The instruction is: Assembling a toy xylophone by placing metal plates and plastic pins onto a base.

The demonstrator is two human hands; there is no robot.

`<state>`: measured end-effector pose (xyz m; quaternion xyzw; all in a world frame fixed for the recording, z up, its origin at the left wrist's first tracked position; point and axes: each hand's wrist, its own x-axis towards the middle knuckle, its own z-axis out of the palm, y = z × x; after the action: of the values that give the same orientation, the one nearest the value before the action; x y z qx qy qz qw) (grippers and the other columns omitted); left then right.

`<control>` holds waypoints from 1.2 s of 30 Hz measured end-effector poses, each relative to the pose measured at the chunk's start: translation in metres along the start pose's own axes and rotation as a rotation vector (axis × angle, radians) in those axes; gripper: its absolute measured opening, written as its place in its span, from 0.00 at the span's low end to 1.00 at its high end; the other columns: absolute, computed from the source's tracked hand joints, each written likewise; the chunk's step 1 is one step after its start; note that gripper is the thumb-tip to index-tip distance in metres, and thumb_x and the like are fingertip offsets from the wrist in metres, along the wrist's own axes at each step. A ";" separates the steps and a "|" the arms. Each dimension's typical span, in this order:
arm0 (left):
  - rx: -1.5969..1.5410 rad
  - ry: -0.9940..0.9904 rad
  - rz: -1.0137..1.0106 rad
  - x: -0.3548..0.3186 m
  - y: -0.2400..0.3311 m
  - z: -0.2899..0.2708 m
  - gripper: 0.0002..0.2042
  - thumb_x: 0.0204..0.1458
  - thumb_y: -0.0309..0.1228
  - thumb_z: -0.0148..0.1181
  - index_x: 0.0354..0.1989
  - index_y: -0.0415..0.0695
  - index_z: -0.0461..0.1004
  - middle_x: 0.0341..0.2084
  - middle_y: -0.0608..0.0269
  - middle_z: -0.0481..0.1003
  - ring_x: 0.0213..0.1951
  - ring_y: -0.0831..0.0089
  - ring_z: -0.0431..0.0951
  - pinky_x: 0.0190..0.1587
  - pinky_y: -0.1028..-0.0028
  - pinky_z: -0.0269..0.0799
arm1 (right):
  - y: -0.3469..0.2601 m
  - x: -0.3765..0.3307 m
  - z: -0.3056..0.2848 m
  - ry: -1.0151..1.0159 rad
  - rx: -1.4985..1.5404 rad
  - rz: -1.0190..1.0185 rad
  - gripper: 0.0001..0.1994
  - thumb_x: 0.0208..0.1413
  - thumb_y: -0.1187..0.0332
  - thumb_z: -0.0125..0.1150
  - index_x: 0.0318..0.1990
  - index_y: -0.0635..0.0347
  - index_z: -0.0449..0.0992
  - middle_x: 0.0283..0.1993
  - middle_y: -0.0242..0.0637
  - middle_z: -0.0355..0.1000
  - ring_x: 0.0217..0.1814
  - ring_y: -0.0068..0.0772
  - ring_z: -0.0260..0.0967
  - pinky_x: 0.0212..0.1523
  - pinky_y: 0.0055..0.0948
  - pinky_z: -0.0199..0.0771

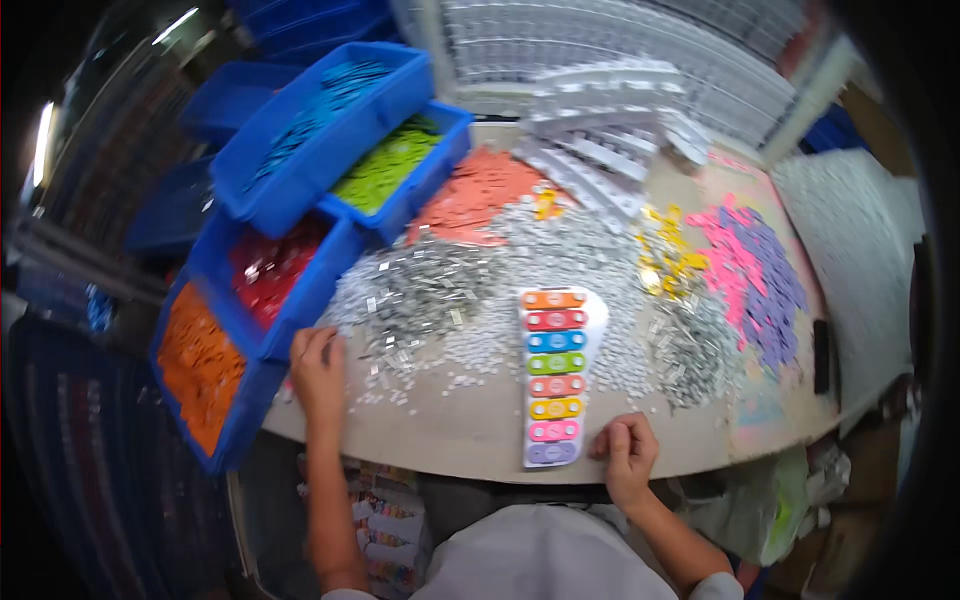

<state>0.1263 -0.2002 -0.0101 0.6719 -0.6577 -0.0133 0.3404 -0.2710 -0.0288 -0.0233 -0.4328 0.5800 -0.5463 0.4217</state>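
A white toy xylophone board (553, 378) lies on the table in front of me, with coloured bars running from orange at the far end to purple at the near end. My right hand (624, 452) rests at its near right corner, fingers curled; whether it pinches a small part I cannot tell. My left hand (318, 368) reaches to the left, fingers down in a heap of small silver metal pieces (420, 290), close to the red-filled blue bin (275, 275).
Stacked blue bins hold orange (200, 365), green (390, 165) and blue (325, 105) plastic pieces at the left. Salmon (475, 195), yellow (670, 260), pink and purple (755, 265) piles lie across the table. White trays (610, 130) are stacked at the back.
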 end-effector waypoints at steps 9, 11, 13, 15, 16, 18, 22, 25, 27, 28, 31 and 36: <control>-0.114 -0.047 -0.026 0.006 -0.036 0.011 0.05 0.57 0.21 0.65 0.40 0.36 0.82 0.32 0.63 0.72 0.34 0.73 0.72 0.37 0.74 0.67 | -0.032 0.045 -0.062 0.149 -0.774 -0.850 0.09 0.52 0.84 0.65 0.41 0.66 0.77 0.36 0.46 0.76 0.36 0.51 0.77 0.39 0.40 0.78; -0.138 -0.088 -0.081 0.006 -0.017 0.003 0.05 0.58 0.22 0.65 0.41 0.36 0.82 0.30 0.66 0.71 0.32 0.76 0.70 0.35 0.75 0.65 | -0.036 0.053 -0.096 0.365 -0.921 -0.662 0.12 0.53 0.82 0.66 0.45 0.64 0.78 0.43 0.48 0.77 0.45 0.53 0.76 0.47 0.42 0.77; -0.345 -0.068 -0.269 -0.004 0.004 -0.003 0.07 0.63 0.28 0.64 0.45 0.37 0.81 0.31 0.71 0.72 0.32 0.81 0.67 0.34 0.76 0.62 | -0.043 0.065 -0.124 0.502 -0.923 -0.404 0.11 0.58 0.78 0.63 0.48 0.64 0.78 0.48 0.46 0.76 0.53 0.50 0.73 0.55 0.41 0.73; -0.334 -0.090 -0.215 -0.019 0.033 -0.005 0.07 0.65 0.28 0.63 0.45 0.37 0.80 0.32 0.72 0.73 0.32 0.82 0.67 0.34 0.77 0.62 | -0.043 0.067 -0.153 0.486 -0.982 -0.323 0.10 0.60 0.76 0.61 0.49 0.64 0.78 0.49 0.46 0.75 0.55 0.48 0.72 0.57 0.40 0.71; -0.317 -0.103 -0.153 -0.027 0.047 -0.006 0.08 0.66 0.29 0.61 0.46 0.38 0.80 0.33 0.72 0.74 0.32 0.82 0.67 0.34 0.77 0.62 | -0.041 0.066 -0.165 0.473 -1.027 -0.247 0.10 0.63 0.75 0.60 0.50 0.64 0.78 0.51 0.45 0.75 0.57 0.47 0.71 0.60 0.39 0.69; -0.341 -0.160 -0.134 -0.041 0.071 -0.008 0.07 0.66 0.29 0.60 0.45 0.39 0.79 0.33 0.70 0.74 0.33 0.81 0.69 0.35 0.76 0.63 | -0.035 0.063 -0.176 0.454 -1.115 -0.224 0.10 0.64 0.72 0.59 0.50 0.64 0.78 0.50 0.45 0.75 0.56 0.46 0.71 0.60 0.39 0.69; -0.401 -0.493 0.028 -0.059 0.107 -0.008 0.04 0.60 0.22 0.62 0.41 0.37 0.80 0.35 0.63 0.74 0.36 0.73 0.73 0.38 0.73 0.67 | -0.023 0.073 -0.182 0.436 -0.981 -0.168 0.09 0.63 0.73 0.60 0.49 0.64 0.79 0.49 0.44 0.75 0.56 0.46 0.71 0.59 0.39 0.68; -0.382 -0.598 0.089 -0.070 0.110 -0.001 0.04 0.57 0.18 0.62 0.40 0.35 0.80 0.34 0.59 0.73 0.38 0.68 0.75 0.40 0.72 0.70 | -0.022 0.084 -0.184 0.411 -1.013 -0.228 0.08 0.62 0.74 0.62 0.47 0.63 0.80 0.49 0.43 0.75 0.55 0.47 0.71 0.58 0.38 0.69; -0.335 -0.594 0.086 -0.073 0.112 0.000 0.05 0.57 0.17 0.63 0.40 0.35 0.81 0.33 0.57 0.72 0.38 0.65 0.76 0.41 0.71 0.71 | -0.020 0.092 -0.187 0.375 -1.068 -0.276 0.08 0.61 0.75 0.63 0.47 0.63 0.80 0.49 0.42 0.75 0.55 0.47 0.70 0.57 0.38 0.70; -0.325 -0.592 0.077 -0.074 0.113 0.000 0.05 0.57 0.17 0.63 0.40 0.35 0.81 0.33 0.57 0.72 0.38 0.65 0.76 0.41 0.71 0.71 | -0.016 0.097 -0.189 0.358 -1.086 -0.277 0.08 0.58 0.76 0.65 0.45 0.62 0.80 0.47 0.42 0.75 0.53 0.47 0.71 0.55 0.39 0.70; -0.355 -0.552 0.047 -0.077 0.114 0.002 0.05 0.56 0.17 0.63 0.40 0.35 0.81 0.33 0.57 0.72 0.37 0.66 0.75 0.40 0.70 0.71 | -0.011 0.101 -0.193 0.324 -1.090 -0.243 0.07 0.57 0.77 0.66 0.43 0.64 0.78 0.46 0.42 0.75 0.52 0.48 0.70 0.54 0.39 0.71; -0.362 -0.549 0.031 -0.078 0.114 0.003 0.08 0.53 0.17 0.65 0.40 0.37 0.83 0.32 0.55 0.72 0.37 0.61 0.76 0.41 0.66 0.71 | -0.022 0.097 -0.182 0.401 -1.059 -0.268 0.06 0.60 0.77 0.64 0.42 0.66 0.75 0.43 0.44 0.74 0.47 0.44 0.71 0.50 0.36 0.71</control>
<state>0.0145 -0.1210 0.0084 0.5617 -0.7219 -0.3055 0.2644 -0.4709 -0.0739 0.0055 -0.5423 0.7829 -0.3019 -0.0431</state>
